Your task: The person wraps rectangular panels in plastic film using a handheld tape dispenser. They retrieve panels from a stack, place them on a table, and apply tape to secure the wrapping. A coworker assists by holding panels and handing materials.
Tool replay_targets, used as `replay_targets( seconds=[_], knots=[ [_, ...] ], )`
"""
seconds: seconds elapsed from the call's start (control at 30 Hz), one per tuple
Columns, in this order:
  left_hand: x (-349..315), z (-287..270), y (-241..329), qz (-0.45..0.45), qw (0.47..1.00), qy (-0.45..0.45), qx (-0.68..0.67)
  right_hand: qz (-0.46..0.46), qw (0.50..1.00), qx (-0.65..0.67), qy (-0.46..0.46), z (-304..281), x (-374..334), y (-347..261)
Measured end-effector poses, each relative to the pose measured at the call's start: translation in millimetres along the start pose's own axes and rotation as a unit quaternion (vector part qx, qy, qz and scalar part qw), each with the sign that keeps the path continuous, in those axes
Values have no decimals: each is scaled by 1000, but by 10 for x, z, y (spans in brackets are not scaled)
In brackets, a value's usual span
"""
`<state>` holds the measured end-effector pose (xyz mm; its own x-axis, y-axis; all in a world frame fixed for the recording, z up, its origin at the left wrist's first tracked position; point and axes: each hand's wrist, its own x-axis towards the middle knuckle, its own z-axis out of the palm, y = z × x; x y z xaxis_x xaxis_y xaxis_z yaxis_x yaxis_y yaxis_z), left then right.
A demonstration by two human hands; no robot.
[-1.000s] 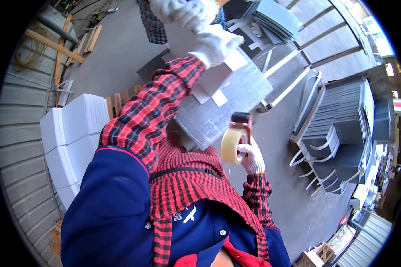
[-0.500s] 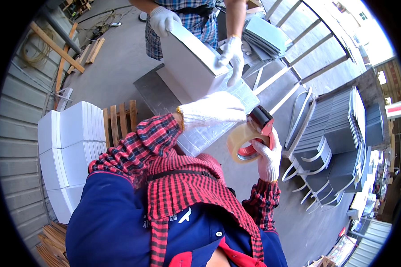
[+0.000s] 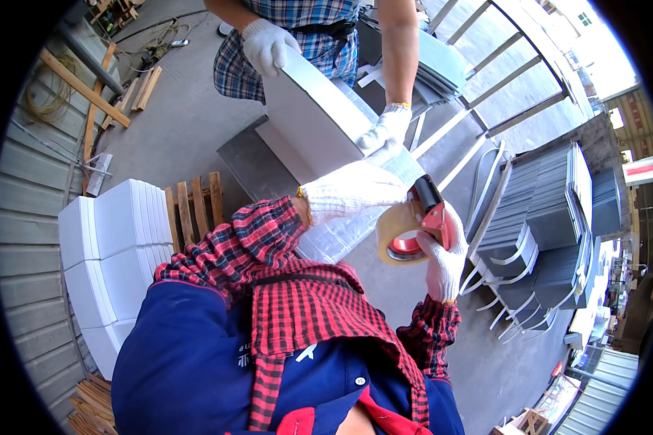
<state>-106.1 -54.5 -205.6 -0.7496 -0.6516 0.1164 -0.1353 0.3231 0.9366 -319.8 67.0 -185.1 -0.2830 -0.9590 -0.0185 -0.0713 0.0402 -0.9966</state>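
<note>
My right hand, in a white knit glove, grips a red tape dispenser with a dark roller, loaded with a wide roll of clear tape. Gloved in white too, my left hand reaches across with fingers stretched out, their tips close to the dispenser's roller. Whether tape lies under those fingertips is hidden. Just beyond it a white, box-like block stands upright on a grey work surface. A co-worker's gloved hands steady the block's top and right end.
White stacked panels stand at left near a wooden pallet. Bundled grey panels with protruding white straps lie at right. A metal rail frame and more grey sheets are at the far right. Loose timber lies far left.
My left hand and the dispenser in my right hand have shifted slightly right. The co-worker's right-side hand has moved in onto the block's end. The view has shifted a little.
</note>
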Motion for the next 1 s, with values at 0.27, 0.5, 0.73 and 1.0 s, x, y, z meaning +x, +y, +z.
replay_targets(
  seconds=[0.27,0.5,0.73,1.0],
  knots=[
    [47,-439,214,-166,975,-61,-131,-9,999,-36,-4,248,167,-63],
    [155,-557,-210,-76,982,-108,-133,-75,986,-144,-35,372,248,-175],
    [172,-910,19,-199,959,-163,-116,-199,951,-222,-77,388,327,-228],
    [-106,-861,100,-233,910,-84,-332,-238,906,-327,-121,455,387,-309]
  ],
)
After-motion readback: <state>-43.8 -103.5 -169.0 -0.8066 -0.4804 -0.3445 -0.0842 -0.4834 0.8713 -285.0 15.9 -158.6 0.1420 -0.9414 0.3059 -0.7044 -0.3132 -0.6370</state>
